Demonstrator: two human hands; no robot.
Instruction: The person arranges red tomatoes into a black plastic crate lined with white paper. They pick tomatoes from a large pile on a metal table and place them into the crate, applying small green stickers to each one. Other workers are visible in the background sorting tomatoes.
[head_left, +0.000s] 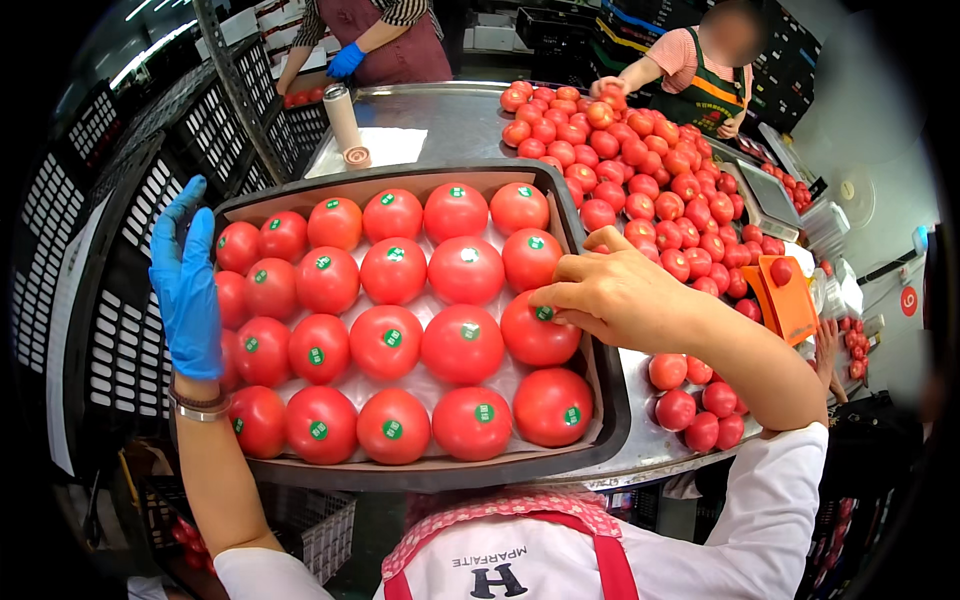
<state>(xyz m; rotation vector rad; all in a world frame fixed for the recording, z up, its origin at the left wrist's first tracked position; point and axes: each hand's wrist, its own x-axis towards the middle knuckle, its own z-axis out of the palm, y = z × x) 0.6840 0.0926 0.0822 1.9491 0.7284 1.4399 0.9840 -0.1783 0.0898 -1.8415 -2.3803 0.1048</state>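
Note:
A dark plastic crate (616, 420) lined with brown paper lies before me, holding rows of large red tomatoes with round green stickers. My right hand (600, 289), bare, is over the crate's right side. Its bent fingertips touch a tomato (536, 341) beside its green sticker (544, 313); whether anything is pinched between them is hidden. At the crate's left side is my left hand (187, 300) in a blue glove. Its fingers point up and are slightly apart, with nothing seen in them. The palm is close beside the leftmost tomatoes.
Loose tomatoes (637, 165) are heaped on the metal table (450, 105), with a co-worker's hand (611, 84) among them. Beyond the crate stand a pale bottle (343, 120) and a small cup-like lid (357, 157). A scale (769, 196) and orange holder (785, 300) are right; black crates (127, 352) rise left.

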